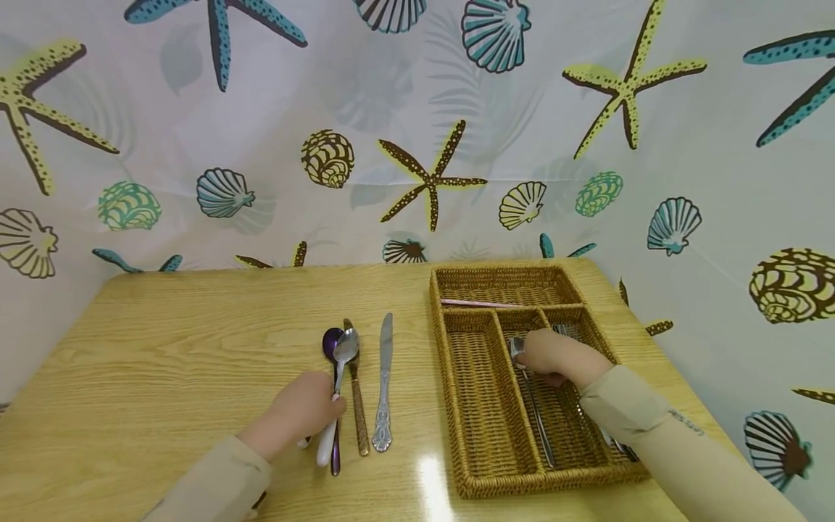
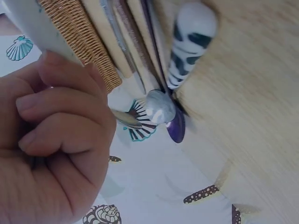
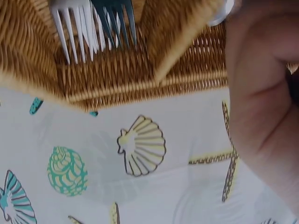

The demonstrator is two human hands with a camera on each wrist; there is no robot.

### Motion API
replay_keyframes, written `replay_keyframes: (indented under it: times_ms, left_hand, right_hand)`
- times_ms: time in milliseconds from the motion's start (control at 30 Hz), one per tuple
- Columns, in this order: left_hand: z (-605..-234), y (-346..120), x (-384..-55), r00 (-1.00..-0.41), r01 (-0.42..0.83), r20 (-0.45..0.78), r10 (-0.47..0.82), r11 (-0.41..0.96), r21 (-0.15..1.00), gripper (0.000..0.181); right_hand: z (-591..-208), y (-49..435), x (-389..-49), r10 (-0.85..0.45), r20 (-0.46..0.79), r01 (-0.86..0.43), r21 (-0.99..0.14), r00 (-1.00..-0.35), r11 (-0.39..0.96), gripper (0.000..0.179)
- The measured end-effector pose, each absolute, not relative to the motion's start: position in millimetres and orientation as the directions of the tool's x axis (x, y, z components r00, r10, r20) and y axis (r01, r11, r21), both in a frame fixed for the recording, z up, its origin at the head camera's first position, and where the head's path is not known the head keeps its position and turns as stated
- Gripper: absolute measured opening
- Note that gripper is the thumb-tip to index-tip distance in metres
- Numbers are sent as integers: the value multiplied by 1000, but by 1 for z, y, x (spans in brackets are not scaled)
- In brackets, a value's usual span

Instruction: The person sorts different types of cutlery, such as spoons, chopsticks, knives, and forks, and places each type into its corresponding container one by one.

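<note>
Pinches one white-handled spoon (image 1: 347,345) between the curled fingers of the left hand (image 1: 301,407), over the tabletop (image 1: 222,319). Just beside these fingers: one zebra-handled spoon (image 2: 194,42), one purple spoon (image 1: 331,341), one brown knife (image 1: 359,409) and one silver knife (image 1: 383,373). Touches one silver spoon (image 1: 538,420) with bent fingers of the right hand (image 1: 566,357), inside one four-compartment wicker tray (image 1: 505,486); cannot tell whether pinching. Right of these fingers, at least two forks (image 3: 72,5).
</note>
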State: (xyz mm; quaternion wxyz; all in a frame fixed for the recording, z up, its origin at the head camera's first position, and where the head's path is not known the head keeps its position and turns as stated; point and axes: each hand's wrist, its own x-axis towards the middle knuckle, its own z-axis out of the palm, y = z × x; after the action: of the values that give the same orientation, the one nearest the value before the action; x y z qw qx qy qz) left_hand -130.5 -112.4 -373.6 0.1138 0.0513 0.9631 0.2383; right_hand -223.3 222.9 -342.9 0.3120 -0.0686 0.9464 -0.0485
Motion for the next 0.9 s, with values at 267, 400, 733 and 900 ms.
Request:
replay_keyframes:
  times_ms: [267, 400, 733, 900]
  left_hand:
    - [-362, -105, -134, -968, 69, -164, 191, 829, 555, 37]
    - [-359, -100, -135, -964, 94, -157, 215, 827, 555, 33]
    - [-353, -74, -141, -965, 75, -138, 223, 741, 667, 35]
    - [-350, -60, -142, -963, 53, -142, 228, 680, 731, 34]
  right_hand:
    - [-316, 228, -227, -238, -472, -179, -168, -849, 969, 53]
    - [-313, 224, -229, -252, -441, -191, -179, -861, 965, 50]
    - [-304, 196, -227, -269, -354, -201, -219, -896, 955, 50]
    - [-300, 181, -225, -298, -334, -217, -258, -894, 941, 52]
